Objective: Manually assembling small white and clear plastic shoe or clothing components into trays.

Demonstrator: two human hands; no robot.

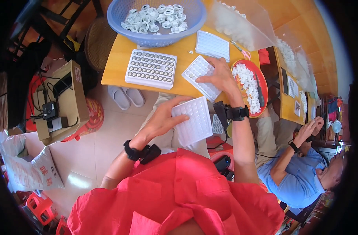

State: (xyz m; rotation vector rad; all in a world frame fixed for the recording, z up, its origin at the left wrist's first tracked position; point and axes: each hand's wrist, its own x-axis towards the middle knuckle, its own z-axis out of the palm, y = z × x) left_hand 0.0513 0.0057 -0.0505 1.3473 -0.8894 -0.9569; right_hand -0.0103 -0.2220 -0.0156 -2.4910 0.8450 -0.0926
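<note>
White cavity tray (pixel 197 122) clasped in left hand (pixel 163 120), below table (pixel 115 64) edge; right hand (pixel 221 76) on second cavity tray (pixel 211 92), cannot tell whether grasping; leftward, tray of round metallic pieces (pixel 149 83); beyond, blue basket (pixel 157 39).

Head-worn fisheye; faces down; near the table (pixel 115 66).

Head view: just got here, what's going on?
The person's left hand holds a white tray tilted above the lap. The right hand is over a second tray on the table, where one round metallic piece shows; whether the fingers pinch anything is unclear. To the left lies a mostly filled tray. A blue basket of white parts stands behind it.
</note>
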